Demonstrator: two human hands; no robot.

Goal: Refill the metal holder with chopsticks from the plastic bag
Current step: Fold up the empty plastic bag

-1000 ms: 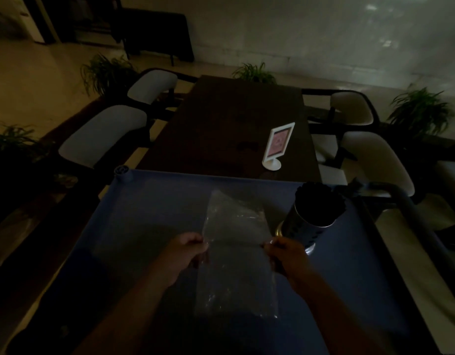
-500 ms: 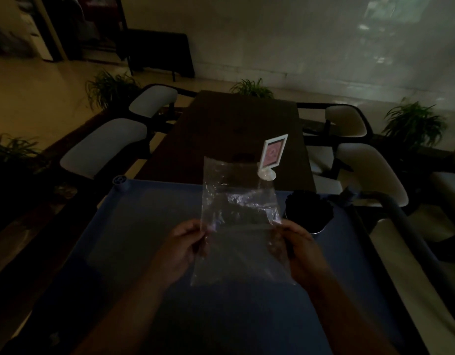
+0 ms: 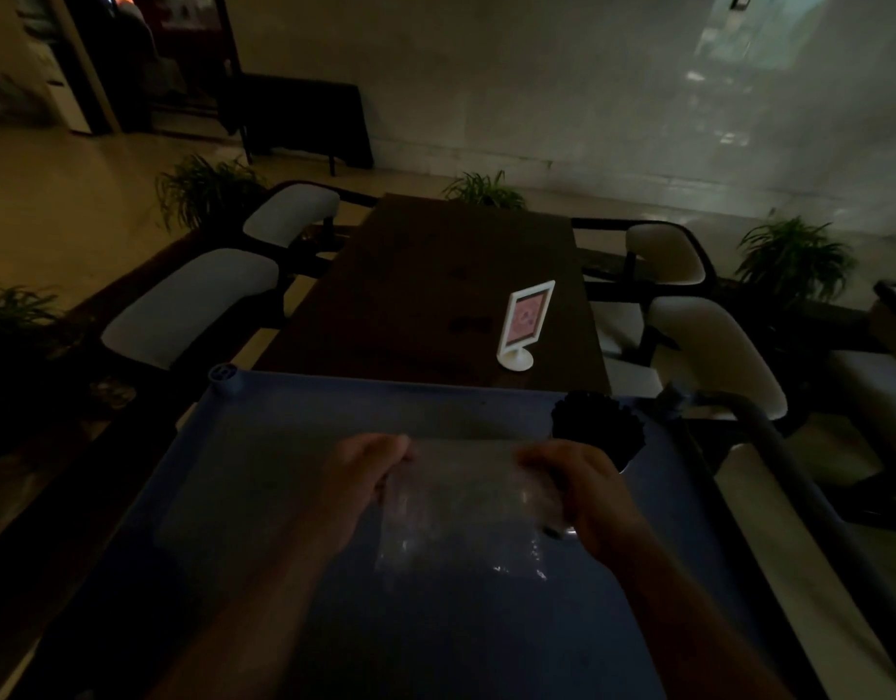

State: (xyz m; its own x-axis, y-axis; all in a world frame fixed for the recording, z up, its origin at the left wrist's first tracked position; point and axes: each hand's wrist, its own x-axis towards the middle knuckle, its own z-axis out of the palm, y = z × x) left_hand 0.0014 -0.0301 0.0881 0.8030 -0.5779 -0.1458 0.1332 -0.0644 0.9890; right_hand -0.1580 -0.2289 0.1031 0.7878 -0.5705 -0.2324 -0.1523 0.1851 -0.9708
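Observation:
A clear plastic bag (image 3: 461, 517) hangs flat between my hands over the blue cart top (image 3: 264, 477). My left hand (image 3: 365, 472) pinches its upper left corner and my right hand (image 3: 582, 492) pinches its upper right corner. The bag looks empty, though the dim light hides detail. The metal holder (image 3: 597, 429) stands just beyond my right hand at the cart's far right, packed with dark chopsticks; its lower part is hidden behind my hand.
Beyond the cart runs a long dark table (image 3: 451, 295) with a white sign stand (image 3: 524, 325). Chairs (image 3: 193, 305) line both sides. The cart's handle bar (image 3: 799, 477) runs along the right. Potted plants (image 3: 789, 255) stand around the room.
The bag was raised upright in front of me half a second ago. It has since come down and now lies lower, folded shorter, between both hands over the cart.

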